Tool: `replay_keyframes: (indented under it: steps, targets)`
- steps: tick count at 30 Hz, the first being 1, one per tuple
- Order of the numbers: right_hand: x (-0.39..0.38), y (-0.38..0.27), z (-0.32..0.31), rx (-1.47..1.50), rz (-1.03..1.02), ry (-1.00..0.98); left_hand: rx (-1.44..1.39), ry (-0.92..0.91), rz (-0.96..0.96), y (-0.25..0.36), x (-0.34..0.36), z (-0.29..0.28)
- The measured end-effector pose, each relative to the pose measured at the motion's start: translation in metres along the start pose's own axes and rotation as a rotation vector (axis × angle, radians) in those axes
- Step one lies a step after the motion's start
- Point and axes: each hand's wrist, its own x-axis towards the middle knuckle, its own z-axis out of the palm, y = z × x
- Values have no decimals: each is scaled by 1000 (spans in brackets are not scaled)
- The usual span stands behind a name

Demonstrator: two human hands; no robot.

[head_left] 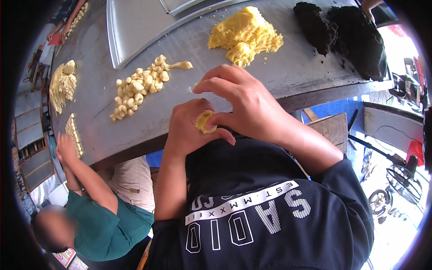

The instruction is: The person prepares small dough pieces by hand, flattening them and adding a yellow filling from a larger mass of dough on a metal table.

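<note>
My left hand (182, 128) is curled around a small cupped piece of dough (205, 121), pale at the rim and yellow inside. The thumb of my right hand (245, 96) rests against this piece, while its other fingers arch above, apart from the thumb. A tiny yellow bit shows at the right fingertips. Beyond my hands on the metal table lies a heap of small pale dough balls (139, 87), with a drawn-out dough strip (181, 65) at its far end. A crumbly yellow mound of filling (245, 33) sits farther back.
A large dark mass (355, 38) lies at the table's far right. A metal tray (135, 27) is at the back. To the left, a person in green (108, 220) works beside a row of small pieces (74, 132) and pale dough (64, 85). The table edge (310, 99) runs before me.
</note>
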Motion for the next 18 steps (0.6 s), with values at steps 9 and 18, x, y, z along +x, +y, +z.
replay_keyframes:
  steps: [9,18]
  targets:
    - [9,10,-20,-237,61,-13,25,89,14,-19,-6,-2]
    - [-2,29,-13,-454,-72,-66,-746,366,-242,-43,-30,-33]
